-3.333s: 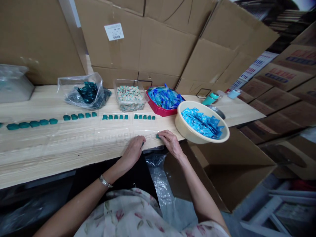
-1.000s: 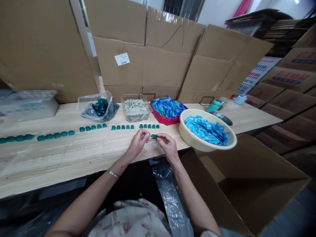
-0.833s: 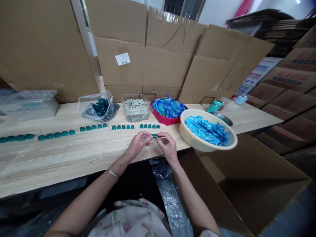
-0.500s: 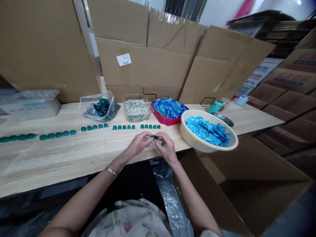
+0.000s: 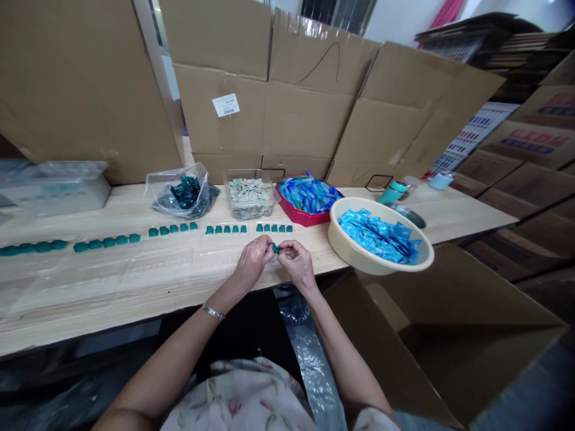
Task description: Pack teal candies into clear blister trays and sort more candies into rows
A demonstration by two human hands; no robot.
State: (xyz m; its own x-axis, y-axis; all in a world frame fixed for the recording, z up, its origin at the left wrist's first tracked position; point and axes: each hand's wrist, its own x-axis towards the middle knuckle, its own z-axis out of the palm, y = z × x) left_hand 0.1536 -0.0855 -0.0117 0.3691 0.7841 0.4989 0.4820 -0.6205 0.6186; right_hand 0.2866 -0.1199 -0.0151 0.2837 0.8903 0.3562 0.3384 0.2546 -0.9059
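My left hand (image 5: pixel 253 261) and my right hand (image 5: pixel 293 264) meet just above the front of the wooden table (image 5: pixel 135 281). Between their pinched fingertips they hold one small teal piece (image 5: pixel 275 248). Under and beside the hands lie clear plastic blister trays (image 5: pixel 215 258). Their far row holds small teal pieces (image 5: pixel 226 228) in a line that runs off to the left.
Along the back stand a clear bag of teal pieces (image 5: pixel 182 193), a clear tub of pale pieces (image 5: pixel 250 194), a red tray of blue sticks (image 5: pixel 304 197) and a cream bowl of blue packets (image 5: pixel 380 236). An open cardboard box (image 5: pixel 449 335) sits at the right. Cardboard walls stand behind.
3.3 s ago both hands rested on the tray at the table's front edge. They have since lifted and come together, turning the teal piece between the fingertips.
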